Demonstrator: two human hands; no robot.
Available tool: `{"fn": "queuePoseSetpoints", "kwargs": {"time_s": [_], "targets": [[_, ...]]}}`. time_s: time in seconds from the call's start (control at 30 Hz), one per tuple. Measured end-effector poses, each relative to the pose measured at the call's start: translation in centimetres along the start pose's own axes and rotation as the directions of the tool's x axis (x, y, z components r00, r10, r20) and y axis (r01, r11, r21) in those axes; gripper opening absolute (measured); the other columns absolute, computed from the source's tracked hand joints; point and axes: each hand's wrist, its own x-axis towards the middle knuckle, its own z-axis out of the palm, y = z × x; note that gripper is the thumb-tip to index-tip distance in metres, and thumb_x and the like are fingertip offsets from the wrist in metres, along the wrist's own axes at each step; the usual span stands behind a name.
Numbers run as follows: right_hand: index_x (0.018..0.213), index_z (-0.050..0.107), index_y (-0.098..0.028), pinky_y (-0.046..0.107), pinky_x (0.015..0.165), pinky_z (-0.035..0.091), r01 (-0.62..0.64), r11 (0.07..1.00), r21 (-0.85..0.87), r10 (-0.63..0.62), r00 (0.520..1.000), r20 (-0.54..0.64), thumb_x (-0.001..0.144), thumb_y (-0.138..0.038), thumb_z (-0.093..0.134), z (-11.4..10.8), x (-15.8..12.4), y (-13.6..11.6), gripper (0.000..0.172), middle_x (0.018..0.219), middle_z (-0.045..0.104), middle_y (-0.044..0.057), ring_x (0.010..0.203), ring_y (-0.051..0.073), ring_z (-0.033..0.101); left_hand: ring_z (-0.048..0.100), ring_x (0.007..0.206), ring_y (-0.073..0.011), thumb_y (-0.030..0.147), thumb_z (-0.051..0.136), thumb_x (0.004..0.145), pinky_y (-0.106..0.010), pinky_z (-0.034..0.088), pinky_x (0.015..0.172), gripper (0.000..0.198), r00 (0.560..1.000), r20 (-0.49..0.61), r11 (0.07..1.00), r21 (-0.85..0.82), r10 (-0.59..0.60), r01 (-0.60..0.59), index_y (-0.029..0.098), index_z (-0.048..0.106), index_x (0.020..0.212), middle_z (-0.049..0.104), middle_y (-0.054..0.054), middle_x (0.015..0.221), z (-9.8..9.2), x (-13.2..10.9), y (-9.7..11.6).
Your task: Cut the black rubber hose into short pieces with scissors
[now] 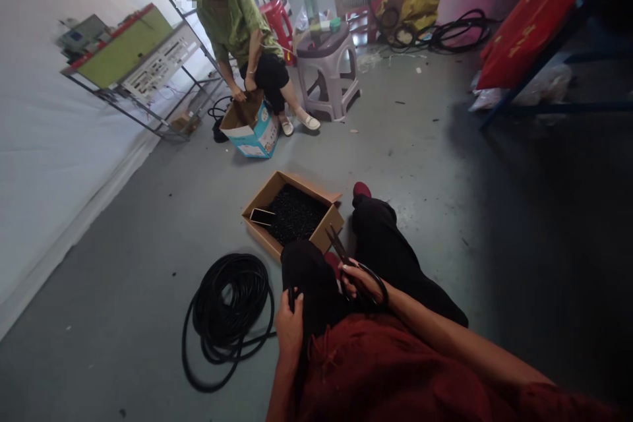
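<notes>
Coil of black tubing [227, 316] lies on the grey floor [123, 356] beside the seated person's legs, apparently a good length left uncut. Cardboard box [306, 186] near the knees holds a deep heap of small black pieces [297, 214], seemingly much already cut, with a phone [262, 216] resting at the edge. Right hand [363, 280] closes through the loops of black scissors [339, 245], blades toward the box; left hand [289, 330] pinches a short black end [291, 300]; its link to the coil cannot be told.
</notes>
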Motion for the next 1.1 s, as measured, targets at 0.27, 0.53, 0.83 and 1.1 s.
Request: {"fn": "queuePoseSetpoints", "kwargs": {"time_s": [0.27,0.53,0.83,1.1], "targets": [[0.097,0.047,-0.022,0.018,0.041,0.036,0.079,0.996,0.03,-0.082,0.992,0.099,0.079,-0.047,0.062,-0.9,-1.7,-1.4,0.034,0.065,0.051,-0.006,0.045,0.006,0.043,0.066,0.097,-0.0257,0.041,0.046,0.084,-0.035,0.049,0.083,0.033,0.999,0.049,0.997,0.083,-0.002,-0.002,0.019,0.059,0.105,0.07,-0.011,0.102,2.5,1.5,3.4],[0.099,0.047,-0.023,0.02,0.041,0.036,0.092,0.993,0.075,-0.097,0.993,0.068,0.078,-0.049,0.062,-3.1,-3.6,-2.4,0.036,0.066,0.05,-0.006,0.044,0.006,0.042,0.065,0.099,-0.0264,0.041,0.044,0.085,-0.035,0.048,0.083,0.036,0.995,0.063,0.985,0.146,0.082,-0.09,0.017,0.059,0.107,0.069,-0.012,0.105,5.0,2.5,6.9],[0.1,0.047,-0.024,0.021,0.043,0.036,0.127,0.983,0.13,-0.139,0.986,0.089,0.081,-0.048,0.06,-4.3,-4.7,-2.4,0.033,0.068,0.05,-0.005,0.047,0.006,0.043,0.063,0.105,-0.0267,0.039,0.045,0.086,-0.037,0.047,0.089,0.037,0.989,0.015,0.978,0.153,0.144,-0.144,0.015,0.058,0.112,0.067,-0.014,0.111,5.4,3.3,8.7],[0.102,0.049,-0.023,0.021,0.045,0.037,0.105,0.992,0.07,-0.113,0.986,0.125,0.081,-0.045,0.062,-4.2,-4.7,-2.5,0.033,0.07,0.051,-0.004,0.049,0.007,0.045,0.051,0.124,-0.0242,0.036,0.046,0.088,-0.037,0.04,0.103,0.052,0.986,0.031,0.986,0.024,0.164,-0.165,0.014,0.046,0.135,0.054,-0.014,0.134,4.0,3.8,9.6]]}}
